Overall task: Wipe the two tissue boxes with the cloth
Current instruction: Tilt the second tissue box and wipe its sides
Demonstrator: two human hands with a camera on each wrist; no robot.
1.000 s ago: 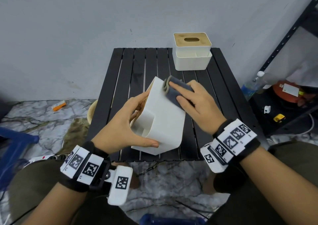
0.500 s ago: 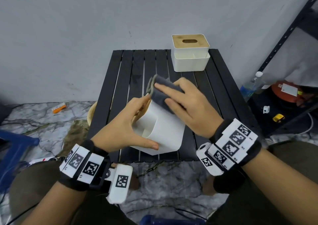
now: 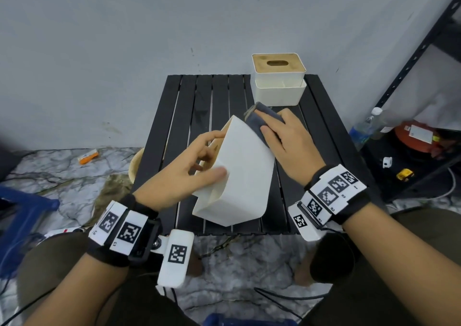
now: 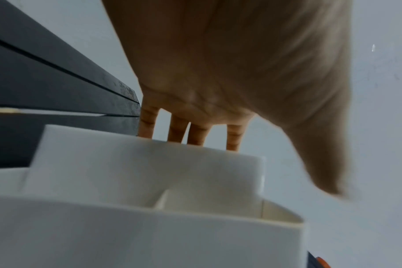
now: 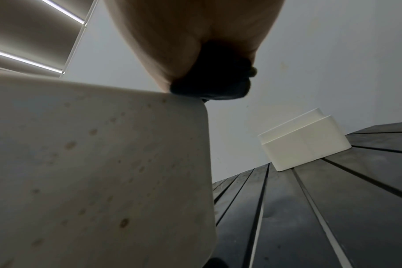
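A white tissue box (image 3: 244,171) is tilted up on the near part of the black slatted table (image 3: 199,106). My left hand (image 3: 212,156) grips its left side, thumb on the white wall and fingers on the wooden lid face. From the left wrist view the fingers (image 4: 233,137) reach over the box (image 4: 149,181). My right hand (image 3: 284,138) holds a folded dark grey cloth (image 3: 259,121) against the box's upper right edge. The right wrist view shows the cloth (image 5: 213,85) bunched under the palm on the box's corner (image 5: 92,163). The second tissue box (image 3: 278,81) (image 5: 305,141) stands upright at the table's back right.
A wall rises right behind the table. A black metal shelf (image 3: 411,51) at the right holds a red object (image 3: 419,136), with a plastic bottle (image 3: 361,128) beside it. A blue stool (image 3: 22,208) is at the left. An orange item (image 3: 88,156) lies on the marble floor.
The cloth swept left over the box's top edge half a second ago and is now back at the upper right edge. My left thumb has shifted higher and the box has turned.
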